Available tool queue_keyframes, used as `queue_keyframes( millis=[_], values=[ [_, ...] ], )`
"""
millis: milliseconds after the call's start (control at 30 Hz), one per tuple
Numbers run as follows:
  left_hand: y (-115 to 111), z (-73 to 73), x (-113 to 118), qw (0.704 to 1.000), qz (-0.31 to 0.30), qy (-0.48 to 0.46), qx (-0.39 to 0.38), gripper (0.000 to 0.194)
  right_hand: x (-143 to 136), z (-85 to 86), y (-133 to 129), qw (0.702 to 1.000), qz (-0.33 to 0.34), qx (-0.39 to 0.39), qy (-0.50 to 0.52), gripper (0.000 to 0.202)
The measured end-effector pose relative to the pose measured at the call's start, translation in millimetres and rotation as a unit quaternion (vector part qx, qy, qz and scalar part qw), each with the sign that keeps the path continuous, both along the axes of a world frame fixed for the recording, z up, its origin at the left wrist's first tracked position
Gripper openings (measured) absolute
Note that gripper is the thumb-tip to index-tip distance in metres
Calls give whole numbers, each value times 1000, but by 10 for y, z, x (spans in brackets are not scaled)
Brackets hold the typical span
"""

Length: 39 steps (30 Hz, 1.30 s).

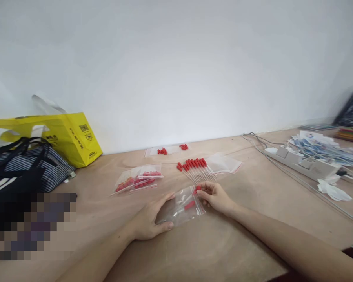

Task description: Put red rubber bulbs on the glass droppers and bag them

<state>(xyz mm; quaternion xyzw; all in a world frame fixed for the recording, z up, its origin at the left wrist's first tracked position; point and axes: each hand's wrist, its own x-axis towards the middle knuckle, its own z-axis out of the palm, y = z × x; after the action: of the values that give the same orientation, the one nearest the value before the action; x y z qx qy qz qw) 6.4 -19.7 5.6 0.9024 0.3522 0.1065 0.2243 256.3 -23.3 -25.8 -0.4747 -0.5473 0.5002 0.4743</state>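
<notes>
A clear zip bag [176, 214] lies on the table in front of me, with a red-bulbed glass dropper [190, 205] inside. My left hand [148, 221] rests at the bag's left end, thumb and fingers spread apart along its edges. At the bag's right-hand opening, my right hand [213, 196] pinches the red rubber bulb [198, 188] of another dropper, whose tube seems to reach into the bag. Just beyond the hands, several glass droppers [198, 170] lie side by side, red bulbs pointing away from me.
Filled zip bags [138, 178] are stacked on the left. More red bulbs [162, 151] lie near the wall, and a flat clear bag [223, 162] is right of the droppers. A power strip [302, 162] with cables stands at right; yellow [76, 137] and striped bags [55, 168] are at left.
</notes>
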Motion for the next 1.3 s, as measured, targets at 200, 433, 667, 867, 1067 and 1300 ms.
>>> queue_keyframes(
  millis=[200,433,667,867,1067,1300],
  values=[
    [10,-12,8,1000,-8,4,16,69,19,76,30,975,177,88,-104,27],
    [13,-17,1,1000,-5,3,13,68,-38,108,49,974,179,96,-98,29],
    [-33,57,30,1000,-7,-4,3,66,10,58,59,973,202,64,-93,27],
    [-30,52,17,1000,-9,-1,6,66,147,204,456,937,-9,117,-328,14],
    [-13,18,-10,1000,-2,0,5,67,-235,337,807,884,-97,103,-446,14],
    [-3,-14,-52,1000,-12,-9,3,68,-582,311,954,853,-131,51,-502,18]
  ],
)
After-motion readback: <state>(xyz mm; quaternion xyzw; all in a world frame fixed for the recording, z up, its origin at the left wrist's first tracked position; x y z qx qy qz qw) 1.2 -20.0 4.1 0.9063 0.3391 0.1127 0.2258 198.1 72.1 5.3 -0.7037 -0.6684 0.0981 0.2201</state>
